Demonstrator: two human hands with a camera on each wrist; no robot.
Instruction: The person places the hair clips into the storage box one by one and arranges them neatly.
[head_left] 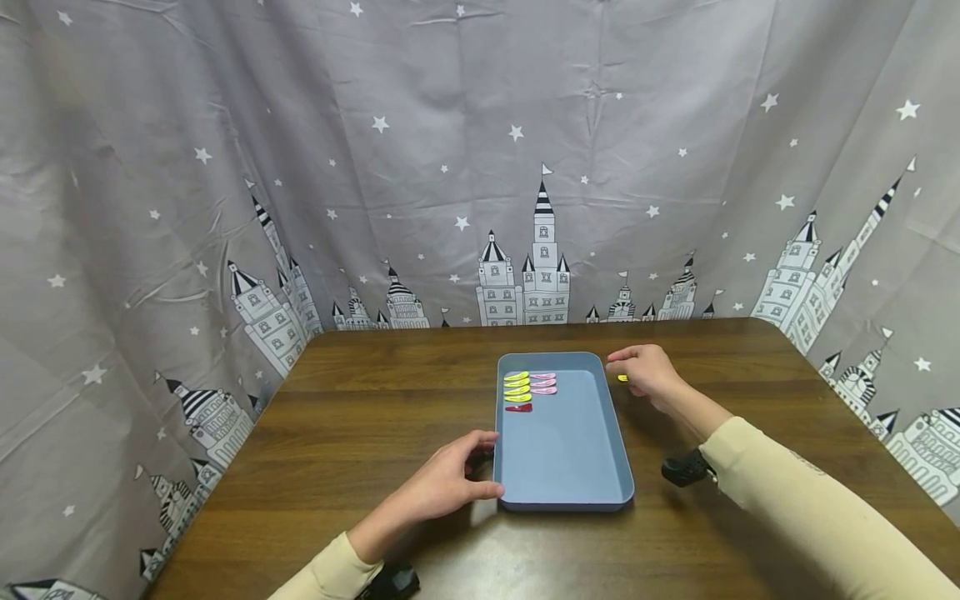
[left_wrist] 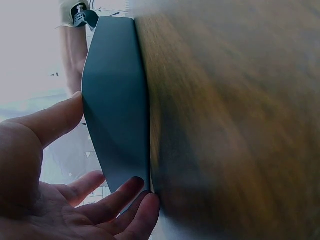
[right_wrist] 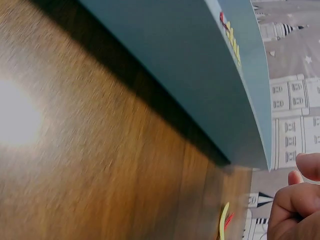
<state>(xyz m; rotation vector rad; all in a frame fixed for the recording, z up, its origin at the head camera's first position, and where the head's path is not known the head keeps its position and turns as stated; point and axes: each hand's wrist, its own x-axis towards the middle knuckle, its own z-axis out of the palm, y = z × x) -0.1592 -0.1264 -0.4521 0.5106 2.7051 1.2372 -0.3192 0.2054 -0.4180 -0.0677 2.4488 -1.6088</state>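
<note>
A blue-grey rectangular tray (head_left: pixel 570 454) lies on the table, with rows of yellow hair clips (head_left: pixel 517 387) and pink hair clips (head_left: pixel 543 383) at its far left. One red hair clip (head_left: pixel 518 408) lies just below the yellow ones. My left hand (head_left: pixel 453 479) rests against the tray's near left side, its thumb at the rim and its relaxed fingers along the outer wall. Beyond the tray's right side, my right hand (head_left: pixel 648 373) hovers with loosely bent fingers and nothing visible between them. A loose yellow hair clip (right_wrist: pixel 223 220) lies near it, partly over a red one (right_wrist: pixel 229 219).
The brown wooden table (head_left: pixel 375 400) extends around the tray on all sides. Behind it hangs a grey curtain (head_left: pixel 450 167) printed with castles and stars. A black wrist device (head_left: pixel 684 469) sits at the right sleeve, close over the table.
</note>
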